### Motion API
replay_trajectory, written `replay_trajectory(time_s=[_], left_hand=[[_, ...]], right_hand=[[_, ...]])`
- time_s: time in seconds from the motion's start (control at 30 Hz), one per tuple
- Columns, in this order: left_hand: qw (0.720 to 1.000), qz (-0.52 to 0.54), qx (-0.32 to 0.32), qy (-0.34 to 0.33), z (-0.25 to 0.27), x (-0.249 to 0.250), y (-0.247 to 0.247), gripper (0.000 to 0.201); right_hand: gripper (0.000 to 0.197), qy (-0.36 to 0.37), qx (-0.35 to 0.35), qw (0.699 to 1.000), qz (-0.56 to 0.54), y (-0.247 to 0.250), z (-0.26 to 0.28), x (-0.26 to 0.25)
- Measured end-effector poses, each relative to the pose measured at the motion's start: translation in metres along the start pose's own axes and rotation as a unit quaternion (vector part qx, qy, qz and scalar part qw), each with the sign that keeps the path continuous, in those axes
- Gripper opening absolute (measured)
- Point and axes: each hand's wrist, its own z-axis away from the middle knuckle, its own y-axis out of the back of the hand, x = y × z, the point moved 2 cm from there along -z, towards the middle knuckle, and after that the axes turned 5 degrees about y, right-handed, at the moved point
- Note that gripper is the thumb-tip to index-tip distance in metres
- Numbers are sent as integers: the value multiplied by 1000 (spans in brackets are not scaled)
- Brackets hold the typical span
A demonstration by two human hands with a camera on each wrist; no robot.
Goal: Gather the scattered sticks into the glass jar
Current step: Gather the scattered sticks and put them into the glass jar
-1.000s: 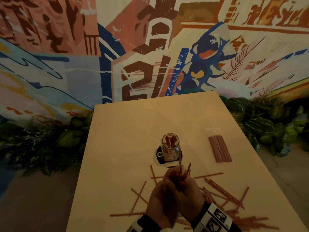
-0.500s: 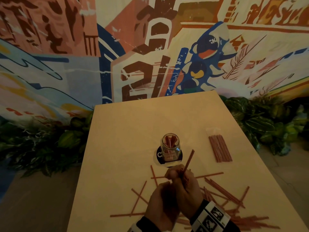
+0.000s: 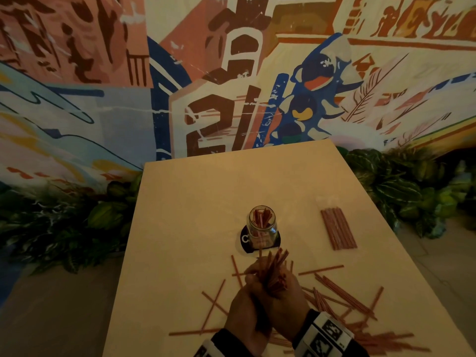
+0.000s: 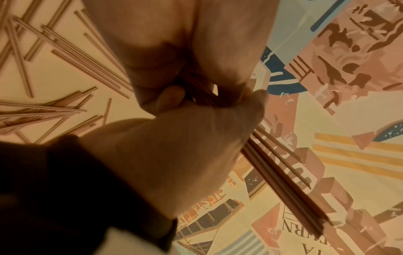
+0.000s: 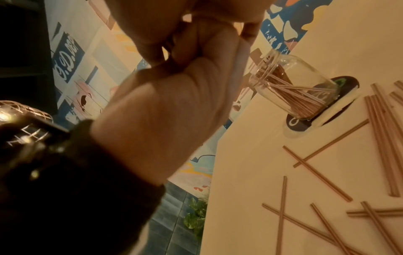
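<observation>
A glass jar (image 3: pixel 261 228) (image 5: pixel 292 89) stands upright on a black coaster (image 3: pixel 244 240) at mid-table, with several red sticks inside. Just in front of it both my hands are pressed together around a bundle of sticks (image 3: pixel 275 271) (image 4: pixel 283 181) that tilts up and right toward the jar. My left hand (image 3: pixel 246 305) (image 4: pixel 174 146) grips the bundle low down. My right hand (image 3: pixel 287 297) (image 5: pixel 174 103) curls round it from the right. Scattered sticks (image 3: pixel 342 295) (image 5: pixel 381 138) lie on the table around and under my hands.
A neat flat packet of sticks (image 3: pixel 337 229) lies to the right of the jar. The beige table (image 3: pixel 206 202) ends at a painted wall (image 3: pixel 231 73). Leafy plants (image 3: pixel 64 228) border the table on both sides.
The bundle has risen and fanned out above my fists, its tips now nearer the jar. Half a second ago only one stick stuck up. The hands have stayed in place.
</observation>
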Motion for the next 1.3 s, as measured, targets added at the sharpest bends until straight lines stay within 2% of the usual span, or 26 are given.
replay_trajectory(time_s=[0.1,0.17,0.27,0.33,0.43,0.6,0.63,0.73,0.83,0.93,1.03,1.13,1.23,1.3], left_hand=[[1000,1,1,-16,-3,2,2,44],[999,-26,-23,-21,-4,4,2,50],[997,-69,-21,-36,-5,5,3,45],[996,-81,-15,-35,-3,6,2,40],[997,-78,-18,-16,4,9,2,38],[999,-38,0,-36,-4,8,9,33],[999,-29,8,-34,-6,8,11,33],[999,-28,32,-31,-11,9,18,32],[999,-29,32,-26,-7,11,13,25],[1000,1,23,3,-4,13,12,22],[998,42,29,41,-3,17,16,41],[996,62,-1,59,-2,21,18,56],[996,70,-10,56,-4,19,23,55],[996,73,-22,49,-2,19,22,52]], right_hand=[[9,-7,-4,1000,-19,5,-1,-1],[18,-5,1,999,-38,9,-4,-2],[5,-23,1,998,-57,8,-7,-4],[17,-40,2,997,-69,6,-7,-2],[18,-56,-4,996,-65,5,-7,-1],[3,-51,-29,997,-56,6,-9,0],[7,-46,-28,997,-56,8,-9,-1],[21,-34,18,992,-121,16,-14,0],[13,-36,46,974,-219,16,-18,-3],[11,-34,59,970,-232,13,-20,-6],[16,-24,50,974,-219,14,-22,-7],[15,-14,3,983,-183,9,-20,-12],[16,6,12,985,-171,9,-20,-13],[16,15,-12,989,-148,5,-20,-12]])
